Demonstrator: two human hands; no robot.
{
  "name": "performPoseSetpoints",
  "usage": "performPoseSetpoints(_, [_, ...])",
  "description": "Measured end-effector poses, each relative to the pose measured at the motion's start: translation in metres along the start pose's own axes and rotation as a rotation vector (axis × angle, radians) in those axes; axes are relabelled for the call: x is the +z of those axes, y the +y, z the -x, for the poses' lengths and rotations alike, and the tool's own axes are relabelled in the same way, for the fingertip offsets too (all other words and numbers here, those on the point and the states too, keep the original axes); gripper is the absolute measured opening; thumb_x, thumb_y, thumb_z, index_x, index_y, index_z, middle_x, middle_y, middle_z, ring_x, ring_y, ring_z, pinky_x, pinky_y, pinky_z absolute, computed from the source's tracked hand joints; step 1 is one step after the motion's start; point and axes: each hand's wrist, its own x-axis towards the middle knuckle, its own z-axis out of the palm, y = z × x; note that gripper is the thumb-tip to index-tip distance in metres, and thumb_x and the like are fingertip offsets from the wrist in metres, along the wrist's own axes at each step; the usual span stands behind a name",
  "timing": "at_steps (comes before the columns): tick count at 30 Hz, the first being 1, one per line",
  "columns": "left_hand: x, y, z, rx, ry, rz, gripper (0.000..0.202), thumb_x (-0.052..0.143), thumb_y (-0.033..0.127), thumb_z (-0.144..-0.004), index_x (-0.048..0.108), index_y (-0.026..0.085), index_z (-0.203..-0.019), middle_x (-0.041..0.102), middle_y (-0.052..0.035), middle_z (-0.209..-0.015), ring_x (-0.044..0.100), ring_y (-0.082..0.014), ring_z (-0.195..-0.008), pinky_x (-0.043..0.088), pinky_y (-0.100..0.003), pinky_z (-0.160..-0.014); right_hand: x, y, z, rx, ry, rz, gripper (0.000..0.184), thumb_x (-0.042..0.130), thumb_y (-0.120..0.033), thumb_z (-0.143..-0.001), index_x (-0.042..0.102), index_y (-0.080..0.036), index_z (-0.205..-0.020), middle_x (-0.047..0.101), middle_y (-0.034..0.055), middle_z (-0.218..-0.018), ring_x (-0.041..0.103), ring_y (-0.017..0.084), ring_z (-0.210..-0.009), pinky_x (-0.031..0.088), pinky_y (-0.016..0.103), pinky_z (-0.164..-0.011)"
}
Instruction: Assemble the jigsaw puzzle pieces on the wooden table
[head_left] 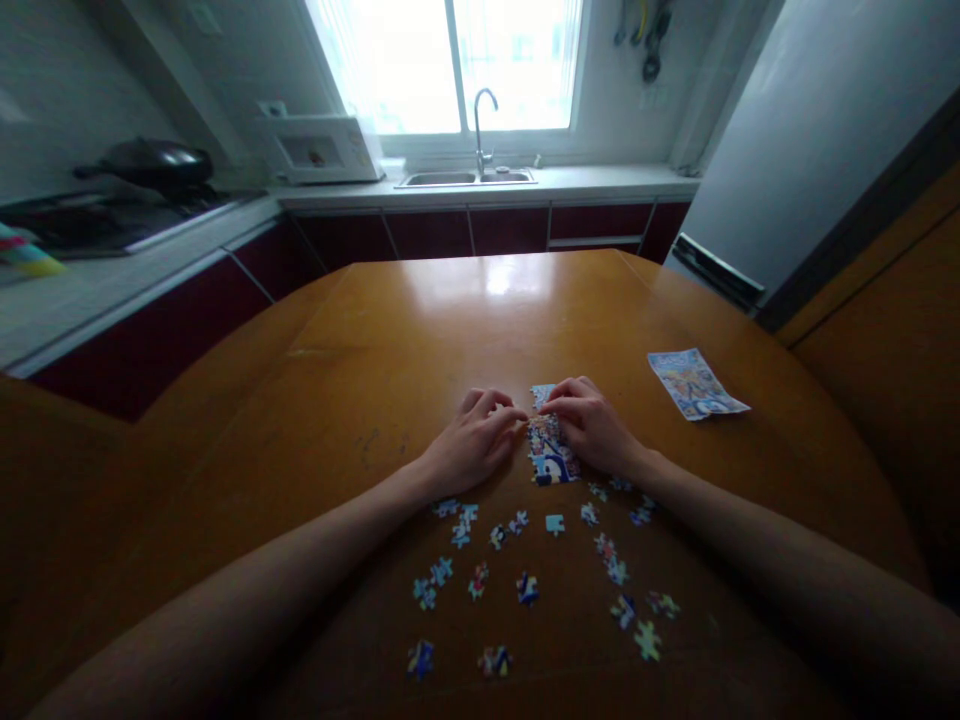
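Observation:
A partly joined jigsaw puzzle (552, 468) lies flat on the wooden table, taller than it is wide, with a blue cartoon figure at its near end. My left hand (474, 440) rests at its left edge, fingers bent and tips drawn together; whatever is between them is too small to make out. From the right, my right hand (596, 428) covers part of the puzzle, its closed fingers gripping it near the upper part. Nearer to me are scattered several loose puzzle pieces, among them a light blue piece (555, 524), a dark blue piece (527, 588) and a yellow-green piece (647, 640).
A creased picture sheet (696, 384) lies on the table (360, 350) to the right. Beyond the table's far edge are a counter with a sink (439, 180), a microwave (326, 150) and a pan (154, 163) on a stove. A fridge (795, 150) stands at right.

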Motion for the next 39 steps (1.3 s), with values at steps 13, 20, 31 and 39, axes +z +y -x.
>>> performPoseSetpoints(13, [0.0002,-0.003,0.0013,0.05,-0.031,-0.022,0.034,0.057,0.022,-0.096,0.065,0.034,-0.127,0.054,-0.0068,-0.121,0.044,-0.026,-0.113,0.045,-0.049,-0.102,-0.0016,-0.0046,-0.0004,-0.01,-0.1,0.02,0.032,0.058,-0.002,-0.086,0.078,-0.027,-0.093,0.065,0.0057,-0.098,0.053,0.022,-0.099,0.048,0.039,-0.089])
performPoseSetpoints(20, [-0.0025,0.0016,-0.0007,0.005,-0.058,-0.017,0.028,0.053,0.026,-0.099,0.06,0.025,-0.126,0.055,-0.0083,-0.122,0.044,-0.0263,-0.115,0.044,-0.048,-0.104,-0.0024,-0.0043,-0.0021,0.019,-0.069,-0.016,0.034,0.053,0.001,-0.083,0.076,-0.024,-0.092,0.065,0.0062,-0.099,0.054,0.022,-0.102,0.047,0.041,-0.092])
performPoseSetpoints(31, [-0.0025,-0.0003,0.0008,0.047,-0.056,0.002,0.033,0.057,0.021,-0.096,0.065,0.034,-0.125,0.053,-0.0065,-0.122,0.043,-0.026,-0.115,0.043,-0.049,-0.105,-0.0017,-0.0039,-0.0007,0.015,-0.103,0.037,0.04,0.054,0.003,-0.081,0.076,-0.027,-0.093,0.062,0.006,-0.105,0.051,0.023,-0.105,0.046,0.043,-0.093])
performPoseSetpoints(39, [-0.002,-0.0007,0.0011,0.053,-0.079,-0.002,0.031,0.055,0.026,-0.099,0.062,0.033,-0.128,0.053,-0.0066,-0.124,0.043,-0.0262,-0.116,0.043,-0.048,-0.105,-0.0013,-0.0004,-0.0036,0.073,0.036,-0.048,0.036,0.049,0.0,-0.085,0.074,-0.023,-0.094,0.063,0.0067,-0.101,0.052,0.023,-0.104,0.045,0.042,-0.093])
